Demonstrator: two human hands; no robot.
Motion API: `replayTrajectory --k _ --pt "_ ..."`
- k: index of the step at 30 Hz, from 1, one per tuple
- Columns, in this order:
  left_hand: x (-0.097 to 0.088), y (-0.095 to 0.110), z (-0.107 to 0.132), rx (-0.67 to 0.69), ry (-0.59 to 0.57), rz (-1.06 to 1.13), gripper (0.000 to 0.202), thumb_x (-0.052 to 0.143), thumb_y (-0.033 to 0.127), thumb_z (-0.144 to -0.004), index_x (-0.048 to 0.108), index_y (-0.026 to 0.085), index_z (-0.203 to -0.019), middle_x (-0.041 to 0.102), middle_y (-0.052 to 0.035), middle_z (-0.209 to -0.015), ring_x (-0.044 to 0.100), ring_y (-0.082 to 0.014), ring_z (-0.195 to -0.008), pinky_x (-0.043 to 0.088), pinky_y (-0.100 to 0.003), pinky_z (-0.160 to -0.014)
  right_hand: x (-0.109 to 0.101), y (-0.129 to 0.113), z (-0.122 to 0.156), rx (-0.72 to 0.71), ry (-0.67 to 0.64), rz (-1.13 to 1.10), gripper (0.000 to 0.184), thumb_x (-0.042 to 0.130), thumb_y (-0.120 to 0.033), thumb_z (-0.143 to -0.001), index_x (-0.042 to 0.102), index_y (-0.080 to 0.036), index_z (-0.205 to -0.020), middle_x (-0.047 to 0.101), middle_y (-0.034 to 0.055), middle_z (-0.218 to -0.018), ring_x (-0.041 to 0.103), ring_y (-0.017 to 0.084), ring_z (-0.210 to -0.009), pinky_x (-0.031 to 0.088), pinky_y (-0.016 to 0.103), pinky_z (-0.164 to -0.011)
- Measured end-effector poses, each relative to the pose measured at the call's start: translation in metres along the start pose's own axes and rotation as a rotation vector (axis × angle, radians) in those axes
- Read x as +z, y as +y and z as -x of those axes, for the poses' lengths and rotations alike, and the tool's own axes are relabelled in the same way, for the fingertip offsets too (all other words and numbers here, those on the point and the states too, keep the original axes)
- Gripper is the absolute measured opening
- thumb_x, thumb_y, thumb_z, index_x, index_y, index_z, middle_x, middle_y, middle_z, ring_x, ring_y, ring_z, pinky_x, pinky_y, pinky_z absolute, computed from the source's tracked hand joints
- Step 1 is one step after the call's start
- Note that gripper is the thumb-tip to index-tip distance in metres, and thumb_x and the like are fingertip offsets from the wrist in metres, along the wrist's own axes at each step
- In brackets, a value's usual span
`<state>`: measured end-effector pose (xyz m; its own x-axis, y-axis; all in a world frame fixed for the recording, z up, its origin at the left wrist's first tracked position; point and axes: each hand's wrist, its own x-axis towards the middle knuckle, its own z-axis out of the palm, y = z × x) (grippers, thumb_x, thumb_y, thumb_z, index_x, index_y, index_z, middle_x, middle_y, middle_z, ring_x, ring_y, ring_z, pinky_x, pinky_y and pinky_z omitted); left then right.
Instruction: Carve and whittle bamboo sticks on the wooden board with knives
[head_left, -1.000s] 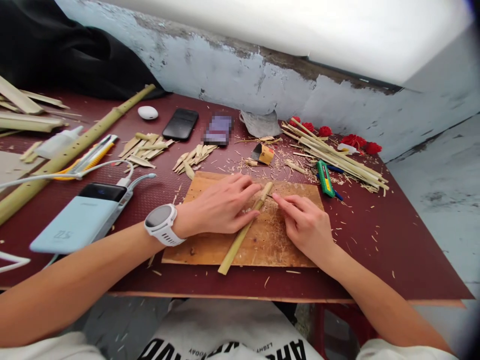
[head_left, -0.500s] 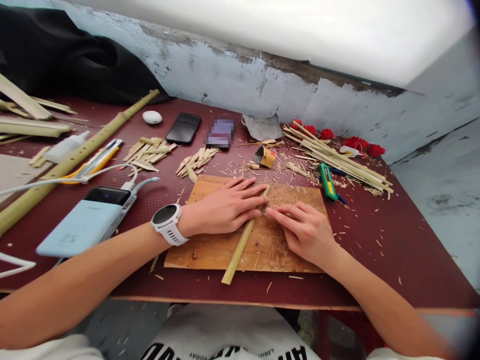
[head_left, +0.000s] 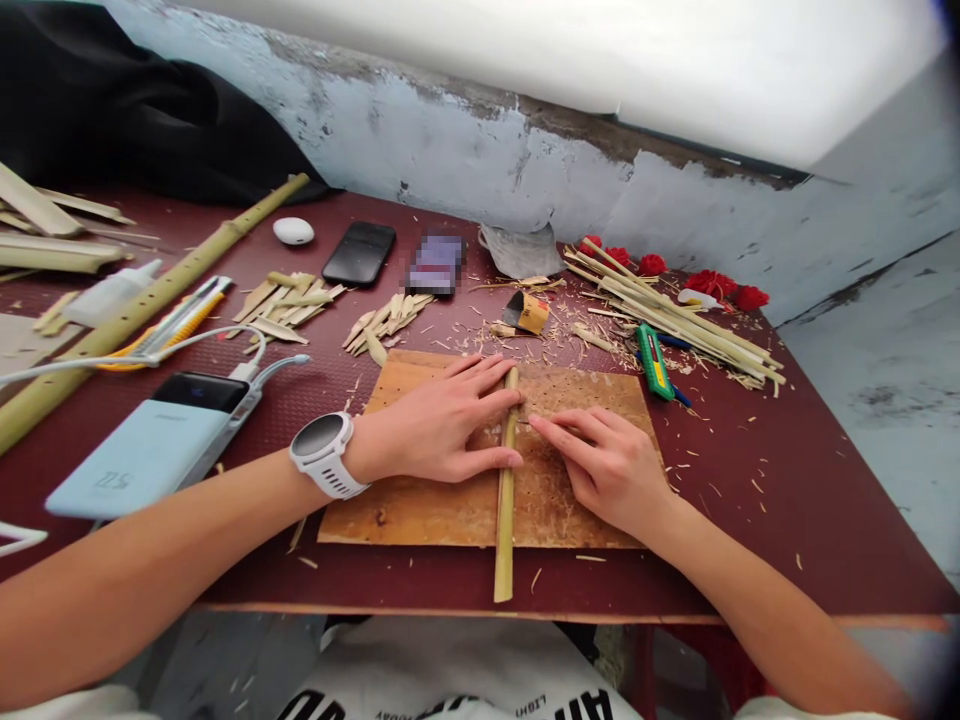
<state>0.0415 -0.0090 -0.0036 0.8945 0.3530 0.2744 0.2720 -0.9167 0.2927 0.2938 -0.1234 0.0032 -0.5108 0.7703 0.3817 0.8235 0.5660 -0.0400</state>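
A narrow bamboo strip point(head_left: 505, 520) lies almost straight towards me across a scuffed wooden board point(head_left: 420, 505), its near end past the board's front edge. My left hand point(head_left: 439, 420), with a white watch on the wrist, lies flat on the board with its fingers stretched out and their tips pressed against the strip's left side. My right hand point(head_left: 607, 465) rests on the board to the right of the strip. Its fingers are extended and the index tip touches the strip near the far end. Neither hand grips anything.
The dark red table point(head_left: 750, 520) carries a green utility knife point(head_left: 649, 358), a bundle of bamboo sticks point(head_left: 675, 315) with red flowers, small split-bamboo piles point(head_left: 289, 300), two phones, a power bank point(head_left: 150, 445) with cables, a long bamboo pole point(head_left: 142, 310) and a yellow cutter. A peeling wall stands behind.
The bamboo strip has swung from a diagonal lie to nearly straight towards me and slid nearer. Both hands stayed flat beside it and shifted slightly with it.
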Motion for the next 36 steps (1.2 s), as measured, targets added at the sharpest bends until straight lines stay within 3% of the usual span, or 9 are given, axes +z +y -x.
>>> replayTrajectory --k 4,16,24,31,36 --pt "0.001 0.0 0.001 0.016 0.024 -0.003 0.074 0.057 0.072 -0.096 0.058 0.015 -0.143 0.047 -0.0257 -0.159 0.041 -0.0409 -0.153 0.032 -0.062 -0.127 0.0 0.0 0.001 0.009 -0.008 0.003 0.052 0.052 -0.004 -0.095 0.061 -0.021 -0.143 0.073 0.0075 -0.118 0.062 0.021 -0.096 0.055 0.038 -0.086" --pt "0.0 0.001 0.003 0.02 0.032 -0.01 0.076 0.057 0.073 -0.096 0.059 0.012 -0.141 0.047 -0.0279 -0.158 0.041 -0.041 -0.153 0.031 -0.061 -0.128 -0.001 -0.001 0.0 -0.004 0.0 0.033 0.052 0.053 -0.003 -0.094 0.061 -0.02 -0.143 0.073 0.0072 -0.116 0.064 0.022 -0.096 0.055 0.037 -0.083" --pt "-0.006 0.001 0.007 0.025 0.072 -0.031 0.076 0.052 0.077 -0.096 0.064 0.01 -0.13 0.056 -0.0277 -0.15 0.054 -0.0412 -0.142 0.037 -0.06 -0.123 -0.001 -0.002 -0.001 -0.018 0.001 0.052 0.054 0.051 -0.003 -0.095 0.06 -0.023 -0.145 0.073 0.0071 -0.114 0.068 0.021 -0.098 0.055 0.034 -0.083" --pt "-0.005 0.001 0.009 -0.038 0.006 -0.031 0.096 0.048 0.084 -0.093 0.052 0.008 -0.15 0.047 -0.0236 -0.16 0.043 -0.0382 -0.152 0.027 -0.055 -0.13 -0.005 -0.011 -0.004 0.034 0.052 0.07 0.052 0.053 -0.002 -0.095 0.066 -0.025 -0.14 0.071 0.0046 -0.107 0.069 0.014 -0.086 0.052 0.025 -0.074" --pt "-0.006 0.003 0.009 -0.041 0.01 -0.038 0.106 0.047 0.091 -0.088 0.053 0.006 -0.151 0.053 -0.0217 -0.157 0.044 -0.0381 -0.152 0.026 -0.052 -0.131 -0.002 -0.015 -0.008 0.056 -0.016 0.026 0.049 0.053 -0.006 -0.097 0.067 -0.026 -0.139 0.067 0.0056 -0.11 0.066 0.011 -0.077 0.05 0.023 -0.065"
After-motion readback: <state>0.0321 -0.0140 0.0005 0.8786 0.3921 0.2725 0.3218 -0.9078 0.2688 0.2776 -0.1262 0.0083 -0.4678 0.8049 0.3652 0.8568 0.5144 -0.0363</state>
